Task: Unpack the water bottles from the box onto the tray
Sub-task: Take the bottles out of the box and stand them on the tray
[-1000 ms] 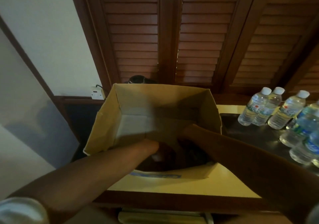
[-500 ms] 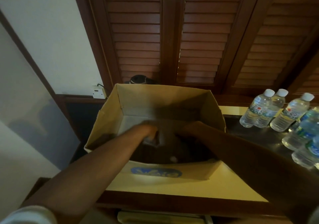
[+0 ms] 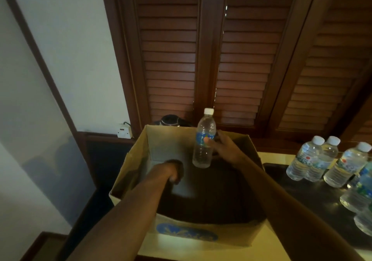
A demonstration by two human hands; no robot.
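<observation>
An open cardboard box (image 3: 132, 160) sits on the yellow tabletop in front of me. My right hand (image 3: 223, 147) grips a clear water bottle (image 3: 204, 140) with a white cap and blue label, upright above the box's back half. My left hand (image 3: 174, 171) is down inside the box on the left, fingers curled; whether it holds anything is hidden in shadow. A dark tray (image 3: 314, 192) lies to the right of the box and carries several water bottles (image 3: 311, 160), some upright, some lying at the right edge.
Brown louvered doors (image 3: 231, 59) rise behind the table. A dark round object (image 3: 170, 120) stands behind the box. A white wall socket (image 3: 124, 133) is at the left on the white wall. The table's front edge runs below the box.
Both hands were deep in the box. My right hand has risen with a water bottle, now upright above the box. My left hand stays inside.
</observation>
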